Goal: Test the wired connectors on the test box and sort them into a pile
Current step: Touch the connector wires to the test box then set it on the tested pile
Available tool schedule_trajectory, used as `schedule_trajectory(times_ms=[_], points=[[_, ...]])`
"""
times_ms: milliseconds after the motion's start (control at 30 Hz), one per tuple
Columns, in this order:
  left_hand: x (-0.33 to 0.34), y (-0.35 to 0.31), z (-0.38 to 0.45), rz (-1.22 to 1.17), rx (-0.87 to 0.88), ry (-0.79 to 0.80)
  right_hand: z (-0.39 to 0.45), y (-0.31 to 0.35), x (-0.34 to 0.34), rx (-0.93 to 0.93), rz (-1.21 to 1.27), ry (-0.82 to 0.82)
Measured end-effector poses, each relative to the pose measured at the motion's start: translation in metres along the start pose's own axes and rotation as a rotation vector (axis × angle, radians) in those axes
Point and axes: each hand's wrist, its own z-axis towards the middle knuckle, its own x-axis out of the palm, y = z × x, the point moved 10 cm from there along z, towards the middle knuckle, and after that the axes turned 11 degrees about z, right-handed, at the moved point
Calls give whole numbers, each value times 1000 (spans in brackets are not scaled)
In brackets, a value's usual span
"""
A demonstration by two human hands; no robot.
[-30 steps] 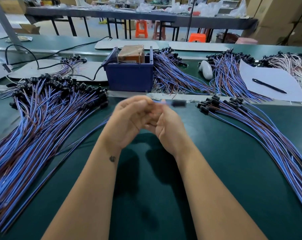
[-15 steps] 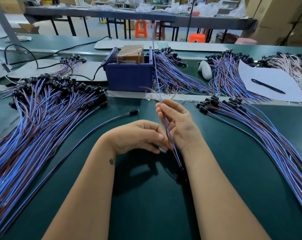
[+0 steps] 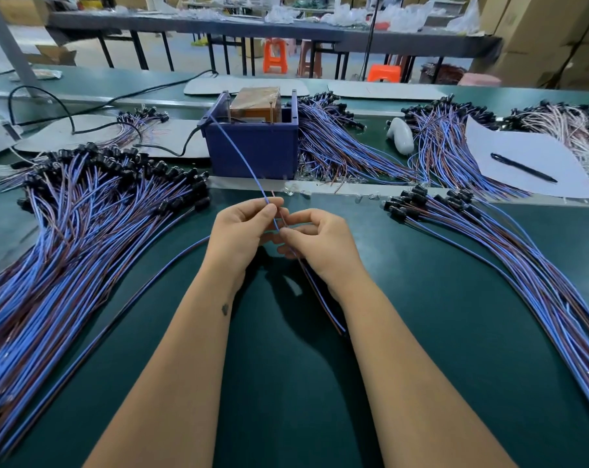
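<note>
Wired connector [image 3: 242,157] between both hands' pinches

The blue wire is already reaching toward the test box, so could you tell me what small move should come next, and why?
Probably bring the brown wire up to the test box too. The left hand holds the blue wire out to the box, while the brown end is only pinched by the right hand.

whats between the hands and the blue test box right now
In the head view, the blue wire pinched by the left hand spans that gap up to the test box, crossing bare green mat and a pale strip.
</note>
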Motion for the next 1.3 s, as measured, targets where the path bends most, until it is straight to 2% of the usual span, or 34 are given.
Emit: schedule_trajectory(times_ms=[167, 333, 567, 800, 933, 1000, 1300], points=[[0, -1, 0, 55, 11, 17, 1, 0, -2, -8, -28, 9], [-6, 4, 2, 63, -27, -43, 2, -1, -2, 8, -15, -13], [-3, 0, 3, -38, -1, -32, -3, -3, 9, 51, -182, 112], [8, 0, -1, -21, -13, 43, -2, -2, 5, 18, -207, 70], [15, -3, -4, 87, 45, 57, 0, 1, -3, -38, -102, -37], [20, -7, -5, 56, 83, 61, 2, 2, -8, -69, -56, -95], [14, 4, 2, 3, 51, -156, 16, -7, 2, -91, -117, -145]])
